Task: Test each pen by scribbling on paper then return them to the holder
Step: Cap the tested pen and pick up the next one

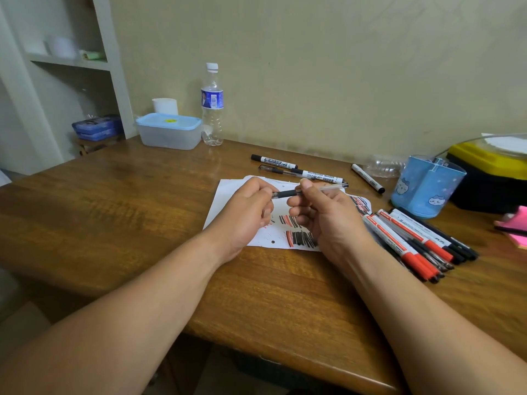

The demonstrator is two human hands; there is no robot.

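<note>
Mid-task, by the look of things. Both hands raised just above a white sheet of paper (228, 192) on the brown wooden tabletop (119, 212), sharing one clear-barrelled gel pen with a black grip (309, 191), held level. Left hand (245, 212) curled shut, fingertips pinching the pen's black grip end; right hand (322, 215) closed on the clear barrel, thumb on top. Probably uncapping or recapping; cannot tell which, the cap being hidden.

Paper already crowded with red and black scribble patches (299, 238), so a good number of pens tested. A bundle of red and black markers and pens (413, 240) lying side by side to the right of the paper, touching one another. Beyond the paper, two black-capped whiteboard markers (316, 174) and a slim black pen, plus one more marker (368, 178) nearer the holder.

Blue cartoon-printed pen holder (427, 186) at the right, upright, showing no pens inside. Returning apparently not begun; some testing likely left too.
</note>
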